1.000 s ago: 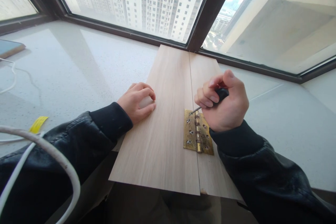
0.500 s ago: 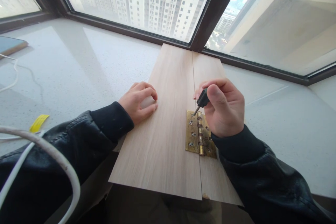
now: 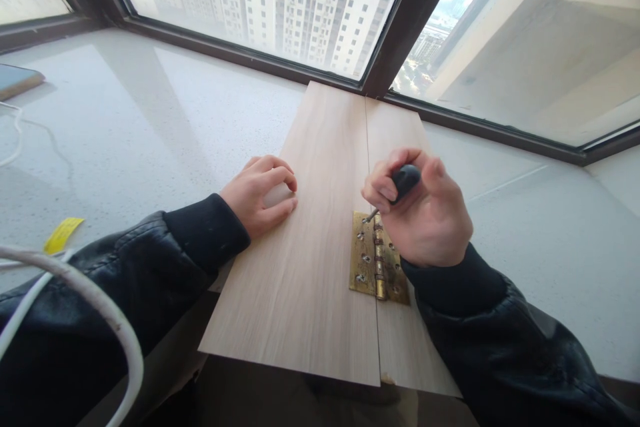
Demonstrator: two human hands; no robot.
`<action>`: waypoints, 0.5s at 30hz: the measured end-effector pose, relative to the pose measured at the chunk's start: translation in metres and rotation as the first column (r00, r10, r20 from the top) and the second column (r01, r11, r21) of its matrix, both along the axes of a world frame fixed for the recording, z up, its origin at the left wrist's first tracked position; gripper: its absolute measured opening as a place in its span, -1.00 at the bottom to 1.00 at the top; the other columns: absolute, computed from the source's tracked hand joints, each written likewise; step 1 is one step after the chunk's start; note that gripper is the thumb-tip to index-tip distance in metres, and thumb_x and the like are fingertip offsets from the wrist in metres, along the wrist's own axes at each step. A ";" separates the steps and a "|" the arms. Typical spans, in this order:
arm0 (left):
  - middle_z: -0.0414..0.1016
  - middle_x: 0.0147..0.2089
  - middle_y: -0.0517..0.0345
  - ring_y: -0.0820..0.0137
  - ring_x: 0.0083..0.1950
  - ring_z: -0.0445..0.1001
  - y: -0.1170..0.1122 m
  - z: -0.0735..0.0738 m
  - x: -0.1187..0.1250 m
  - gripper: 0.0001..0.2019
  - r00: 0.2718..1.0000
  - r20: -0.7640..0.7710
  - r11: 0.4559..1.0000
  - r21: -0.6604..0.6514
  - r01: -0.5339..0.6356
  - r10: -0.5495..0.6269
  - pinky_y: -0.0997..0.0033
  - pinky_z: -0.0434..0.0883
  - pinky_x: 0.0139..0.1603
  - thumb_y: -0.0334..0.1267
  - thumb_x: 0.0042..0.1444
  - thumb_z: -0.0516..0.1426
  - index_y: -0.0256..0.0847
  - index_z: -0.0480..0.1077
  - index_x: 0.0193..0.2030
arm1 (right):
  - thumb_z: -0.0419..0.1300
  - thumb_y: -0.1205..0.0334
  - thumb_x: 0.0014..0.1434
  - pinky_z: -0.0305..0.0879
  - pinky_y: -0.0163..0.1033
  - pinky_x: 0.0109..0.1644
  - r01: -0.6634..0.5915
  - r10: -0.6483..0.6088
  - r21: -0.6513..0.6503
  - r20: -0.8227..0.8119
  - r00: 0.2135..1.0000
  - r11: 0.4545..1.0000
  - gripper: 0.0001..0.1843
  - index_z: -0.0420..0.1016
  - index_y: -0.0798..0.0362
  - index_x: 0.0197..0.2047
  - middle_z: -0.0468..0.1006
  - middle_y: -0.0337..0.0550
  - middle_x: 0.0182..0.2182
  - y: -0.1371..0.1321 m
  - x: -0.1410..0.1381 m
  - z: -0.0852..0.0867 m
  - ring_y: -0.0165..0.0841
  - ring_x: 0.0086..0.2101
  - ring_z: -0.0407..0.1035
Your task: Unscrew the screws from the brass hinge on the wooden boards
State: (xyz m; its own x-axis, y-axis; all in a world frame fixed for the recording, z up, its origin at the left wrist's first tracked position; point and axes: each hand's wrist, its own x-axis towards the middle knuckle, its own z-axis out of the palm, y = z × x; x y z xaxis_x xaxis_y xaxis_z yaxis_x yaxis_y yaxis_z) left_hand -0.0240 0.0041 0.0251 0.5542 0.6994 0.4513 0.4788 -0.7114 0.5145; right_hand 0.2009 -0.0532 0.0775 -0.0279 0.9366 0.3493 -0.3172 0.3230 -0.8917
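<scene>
My right hand (image 3: pixel 425 207) is closed around the dark handle of a screwdriver (image 3: pixel 406 180). The tip of its thin shaft reaches the topmost hole on the left leaf of a brass hinge (image 3: pixel 367 259). This hinge spans the seam between a wide wooden board (image 3: pixel 300 280) and a narrower board (image 3: pixel 400 333) on its right. Screw heads show in the left leaf; part of the right leaf is hidden by my right hand. On the wide board's left edge rests my left hand (image 3: pixel 260 195), with thumb and bent fingers apart and nothing visibly held.
Both boards lie on a speckled white sill (image 3: pixel 135 133) and reach back to the dark window frame (image 3: pixel 373 83). At left are a phone-like flat object (image 3: pixel 17 82), a yellow tag (image 3: pixel 63 235) and a thick white cable (image 3: pixel 95 290) crossing before my left sleeve.
My right hand has turned and its fingers have wrapped around the screwdriver handle, which now tilts differently. The tip stays at the upper hole. My left hand keeps its place on the board.
</scene>
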 end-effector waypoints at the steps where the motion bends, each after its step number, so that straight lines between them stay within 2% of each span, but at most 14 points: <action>1: 0.46 -0.06 0.00 0.22 0.01 0.41 0.000 0.000 0.000 -0.87 1.000 -0.002 1.000 -0.001 -0.001 0.001 0.09 0.34 0.17 -0.24 0.17 0.11 -0.23 0.43 -0.24 | 0.35 -0.01 0.21 0.08 -0.29 -0.48 0.022 -0.022 0.013 -0.001 1.000 1.000 -0.71 0.44 0.02 -0.34 0.26 -0.32 -0.57 0.000 0.002 0.000 -0.46 -0.56 0.11; 4: 0.46 -0.05 0.00 0.22 0.02 0.41 -0.001 0.001 0.000 -0.87 1.000 -0.008 1.000 -0.004 -0.003 0.002 0.09 0.34 0.17 -0.24 0.17 0.11 -0.23 0.43 -0.23 | 0.47 0.10 0.07 0.26 -0.24 -0.32 0.101 -0.103 0.059 0.037 0.994 0.993 -0.76 0.53 -0.01 -0.37 0.40 -0.26 -0.45 -0.001 0.009 -0.004 -0.42 -0.43 0.29; 7: 0.46 -0.05 0.01 0.22 0.02 0.41 -0.001 0.002 0.000 -0.88 1.000 -0.018 1.000 -0.006 -0.004 0.003 0.08 0.34 0.17 -0.24 0.18 0.12 -0.22 0.43 -0.23 | 0.52 0.10 -0.01 0.35 -0.19 -0.20 0.132 -0.139 0.092 0.077 0.987 0.987 -0.79 0.62 -0.08 -0.36 0.47 -0.26 -0.35 -0.002 0.013 -0.008 -0.40 -0.36 0.34; 12: 0.46 -0.03 -0.03 0.20 0.04 0.41 0.000 0.004 -0.002 -0.85 0.999 -0.042 1.000 -0.016 0.011 -0.012 0.07 0.35 0.17 -0.22 0.18 0.12 -0.25 0.45 -0.21 | 0.46 0.04 0.09 0.46 -0.18 -0.11 0.075 -0.094 0.101 0.194 0.977 0.992 -0.83 0.70 -0.13 -0.25 0.54 -0.28 -0.40 -0.004 0.019 -0.007 -0.41 -0.37 0.43; 15: 0.46 -0.03 -0.04 0.18 0.03 0.42 0.000 0.004 -0.003 -0.83 0.999 -0.042 1.000 -0.018 0.019 -0.020 0.05 0.35 0.17 -0.21 0.19 0.12 -0.25 0.45 -0.21 | 0.39 0.00 0.19 0.48 -0.10 -0.03 0.012 -0.022 0.059 0.175 0.984 0.998 -0.80 0.68 -0.16 -0.14 0.59 -0.27 -0.41 -0.003 0.019 -0.006 -0.40 -0.39 0.47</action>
